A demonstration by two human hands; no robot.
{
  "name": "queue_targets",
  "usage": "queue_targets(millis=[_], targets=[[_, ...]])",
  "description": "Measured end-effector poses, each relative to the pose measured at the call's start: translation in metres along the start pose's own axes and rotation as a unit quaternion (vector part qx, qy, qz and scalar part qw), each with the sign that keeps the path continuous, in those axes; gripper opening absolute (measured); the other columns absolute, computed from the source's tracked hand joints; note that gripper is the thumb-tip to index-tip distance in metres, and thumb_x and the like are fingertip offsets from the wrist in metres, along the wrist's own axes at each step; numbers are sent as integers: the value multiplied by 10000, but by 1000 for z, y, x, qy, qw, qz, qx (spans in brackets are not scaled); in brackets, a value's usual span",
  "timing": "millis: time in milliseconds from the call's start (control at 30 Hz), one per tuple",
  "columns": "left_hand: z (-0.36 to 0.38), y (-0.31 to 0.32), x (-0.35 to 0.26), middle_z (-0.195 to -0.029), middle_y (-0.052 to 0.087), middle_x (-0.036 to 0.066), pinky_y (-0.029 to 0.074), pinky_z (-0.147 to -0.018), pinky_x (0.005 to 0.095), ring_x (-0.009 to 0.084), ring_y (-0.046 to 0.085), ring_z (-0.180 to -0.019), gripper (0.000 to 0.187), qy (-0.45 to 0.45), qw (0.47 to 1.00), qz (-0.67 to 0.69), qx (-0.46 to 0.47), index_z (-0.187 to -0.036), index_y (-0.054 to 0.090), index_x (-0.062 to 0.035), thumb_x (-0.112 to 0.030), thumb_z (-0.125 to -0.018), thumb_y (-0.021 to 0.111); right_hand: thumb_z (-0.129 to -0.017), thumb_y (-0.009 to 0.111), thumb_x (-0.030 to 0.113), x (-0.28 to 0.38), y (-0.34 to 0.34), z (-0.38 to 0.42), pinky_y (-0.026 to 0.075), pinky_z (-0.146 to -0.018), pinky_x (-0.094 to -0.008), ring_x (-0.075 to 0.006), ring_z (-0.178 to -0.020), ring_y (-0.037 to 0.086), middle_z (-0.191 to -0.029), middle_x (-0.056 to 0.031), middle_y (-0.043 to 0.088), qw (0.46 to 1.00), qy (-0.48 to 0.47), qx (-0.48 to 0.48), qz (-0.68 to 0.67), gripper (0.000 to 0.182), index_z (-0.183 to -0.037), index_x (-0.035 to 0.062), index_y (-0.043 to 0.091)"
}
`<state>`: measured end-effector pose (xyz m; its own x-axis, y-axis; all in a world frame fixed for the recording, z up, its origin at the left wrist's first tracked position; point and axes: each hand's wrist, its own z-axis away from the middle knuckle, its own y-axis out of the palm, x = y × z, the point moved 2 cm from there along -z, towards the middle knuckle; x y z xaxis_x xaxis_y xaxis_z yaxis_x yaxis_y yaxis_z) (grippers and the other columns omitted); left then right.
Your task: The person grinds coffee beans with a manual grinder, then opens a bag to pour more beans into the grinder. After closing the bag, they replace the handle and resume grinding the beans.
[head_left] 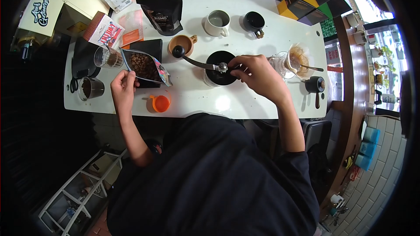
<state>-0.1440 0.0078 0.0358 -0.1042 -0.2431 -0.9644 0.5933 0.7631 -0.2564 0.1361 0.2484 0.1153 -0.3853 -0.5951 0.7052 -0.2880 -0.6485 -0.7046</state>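
My left hand (pixel 124 88) pinches the near edge of an opened bag of coffee beans (pixel 143 64), which leans on a black box-like item with brown beans showing inside. My right hand (pixel 254 73) reaches over a hand-crank coffee grinder (pixel 222 57), its fingers curled together beside the metal hub. Whether those fingers grip part of the grinder or something small is hidden. The grinder's crank arm points left and ends in a black knob (pixel 178 51). An orange scoop (pixel 161 103) sits near the table's front edge, below the bag.
A wooden cup (pixel 182 45), white mug (pixel 217 22) and black cup (pixel 254 22) stand behind. At right are a dripper with a used paper filter (pixel 300 59) and a portafilter (pixel 315 85). A glass (pixel 107 57), metal cup (pixel 91 89) and black pouch (pixel 162 16) are left.
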Motion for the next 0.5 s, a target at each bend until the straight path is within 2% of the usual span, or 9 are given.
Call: queue_targets(millis=[33, 100, 133, 200, 300, 333, 400, 467, 500], targets=[[0, 0, 0, -658, 540, -37, 355, -543, 200, 33, 543, -618, 316, 0, 1000, 1, 0, -730, 519, -63, -172, -1012, 614, -878, 691, 29, 1, -4, 2, 557, -708, -358, -252, -736, 716, -860, -166, 722, 1000, 1, 0, 1, 173, -1044, -18, 700], [1, 0, -1, -659, 541, -34, 358, -542, 200, 34, 543, -617, 316, -5, 1000, 3, -1, -729, 518, -63, -170, -1012, 612, -905, 675, 43, -4, -16, 8, 555, -662, -319, -162, -716, 709, -841, -123, 721, 989, 66, -62, -120, 158, -1041, -34, 702], [1, -1, 0, -659, 541, -34, 358, -542, 200, 34, 543, -617, 316, -5, 1000, 3, -1, -729, 518, -63, -170, -1012, 612, -937, 645, 40, -13, -19, 11, 566, -651, -310, -147, -704, 704, -869, -111, 731, 986, 73, -99, -109, 139, -1038, -40, 697], [1, -1, 1, -661, 542, -31, 359, -541, 201, 37, 544, -615, 316, -6, 1000, 10, 2, -728, 513, -63, -163, -1012, 609, -931, 639, 44, -28, -22, 13, 561, -649, -312, -175, -705, 711, -905, -128, 732, 976, 140, -144, -80, 153, -1047, -39, 694], [2, 0, -2, -665, 548, -16, 347, -546, 210, 34, 494, -605, 312, -14, 1000, 7, 4, -728, 511, -74, -160, -1018, 586, -918, 644, 55, -79, -2, 0, 563, -678, -328, -212, -723, 713, -926, -142, 733, 970, 156, -177, -64, 174, -1061, -31, 695], [2, 0, -2, -665, 548, -16, 347, -546, 210, 34, 494, -605, 312, -10, 1000, 6, 8, -728, 511, -74, -160, -1018, 586, -894, 655, 51, -98, 9, -8, 566, -726, -359, -264, -757, 716, -979, -165, 729, 969, 146, -192, -55, 207, -1087, -11, 699], [0, 0, -3, -663, 546, -27, 358, -543, 202, 35, 532, -612, 320, -9, 1000, 9, 10, -723, 501, -65, -154, -1013, 604, -881, 665, 41, -135, 32, -29, 564, -769, -375, -296, -815, 715, -1053, -182, 712, 972, 108, -199, -63, 244, -1120, 11, 703], [0, 0, -4, -661, 545, -24, 355, -543, 200, 35, 523, -611, 322, -10, 1000, 10, 15, -722, 499, -65, -151, -1015, 599, -857, 691, 46, -165, 54, -56, 559, -797, -392, -317, -868, 706, -1061, -185, 690, 968, 110, -210, -84, 262, -1117, 23, 714], [-1, -1, -3, -661, 544, -23, 355, -544, 200, 35, 519, -610, 320, -16, 1000, 11, 13, -722, 500, -65, -149, -1015, 598, -847, 703, 56, -178, 64, -69, 554, -814, -399, -324, -898, 696, -1045, -180, 683, 965, 92, -238, -55, 261, -1106, 27, 719]])
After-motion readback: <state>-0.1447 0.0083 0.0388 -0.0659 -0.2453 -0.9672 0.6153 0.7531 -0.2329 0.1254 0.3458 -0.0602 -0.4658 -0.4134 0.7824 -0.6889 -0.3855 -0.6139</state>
